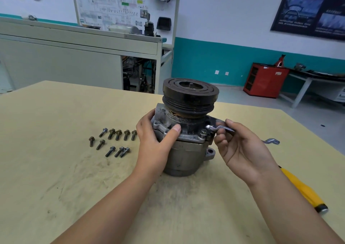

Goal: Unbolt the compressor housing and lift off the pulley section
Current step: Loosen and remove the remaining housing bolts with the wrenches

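Grips compressor [186, 150] with curled left hand [156, 143]; pinches wrench [221, 127] in right hand [240, 146] at compressor's right side. Loose bolts [113, 141] left of compressor, one seated bolt [203, 131], pulley [190, 94] atop, unlifted: unbolting apparently near done.

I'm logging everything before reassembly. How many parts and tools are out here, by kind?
loose bolts: 10
compressor: 1
wrench: 1
yellow-handled tool: 1
Total: 13

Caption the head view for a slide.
Left hand grips compressor, right hand holds wrench at its flange, loose bolts alongside.
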A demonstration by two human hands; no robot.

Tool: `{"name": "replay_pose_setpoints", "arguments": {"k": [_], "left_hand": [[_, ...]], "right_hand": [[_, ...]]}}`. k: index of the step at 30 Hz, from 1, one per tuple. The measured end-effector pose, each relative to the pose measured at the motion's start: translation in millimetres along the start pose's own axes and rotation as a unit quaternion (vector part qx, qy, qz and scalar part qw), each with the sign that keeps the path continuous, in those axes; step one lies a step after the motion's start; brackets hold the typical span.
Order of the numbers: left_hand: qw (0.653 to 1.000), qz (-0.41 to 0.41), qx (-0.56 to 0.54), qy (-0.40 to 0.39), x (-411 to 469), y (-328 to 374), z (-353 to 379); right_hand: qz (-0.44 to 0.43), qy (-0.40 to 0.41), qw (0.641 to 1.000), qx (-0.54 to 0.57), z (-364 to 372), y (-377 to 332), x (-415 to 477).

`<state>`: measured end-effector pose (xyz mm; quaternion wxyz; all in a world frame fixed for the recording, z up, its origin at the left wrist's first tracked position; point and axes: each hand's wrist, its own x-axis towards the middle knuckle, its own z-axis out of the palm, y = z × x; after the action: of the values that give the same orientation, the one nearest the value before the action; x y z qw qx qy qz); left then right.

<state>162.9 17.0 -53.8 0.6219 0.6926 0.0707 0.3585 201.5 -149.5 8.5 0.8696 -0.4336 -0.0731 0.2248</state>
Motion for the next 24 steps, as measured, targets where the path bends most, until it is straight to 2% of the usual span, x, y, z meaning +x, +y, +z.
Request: {"name": "replay_pose_setpoints", "arguments": {"k": [2,6,12,16,19,24], "left_hand": [[1.0,0.0,-0.002,0.0,0.2,0.3,0.0],[1.0,0.009,0.003,0.004,0.5,0.3,0.7],[1.0,0.008,0.004,0.005,0.5,-0.7,0.6],[1.0,0.008,0.001,0.003,0.0,-0.7,0.3],[1.0,0.008,-0.001,0.004,0.1,-0.7,0.7],[1.0,0.008,-0.004,0.005,0.8,-1.1,1.5]], "right_hand": [[-0.046,0.003,0.999,-0.021,0.2,-0.8,-3.2],[-0.152,-0.011,0.977,-0.148,8.4,2.5,-14.7],[-0.28,0.03,0.9,-0.332,18.8,15.0,-25.5],[-0.333,0.032,0.862,-0.38,16.5,23.6,-26.0],[-0.311,0.003,0.878,-0.363,11.4,16.0,-22.6],[-0.157,-0.039,0.964,-0.209,2.0,1.5,-13.4]]}}
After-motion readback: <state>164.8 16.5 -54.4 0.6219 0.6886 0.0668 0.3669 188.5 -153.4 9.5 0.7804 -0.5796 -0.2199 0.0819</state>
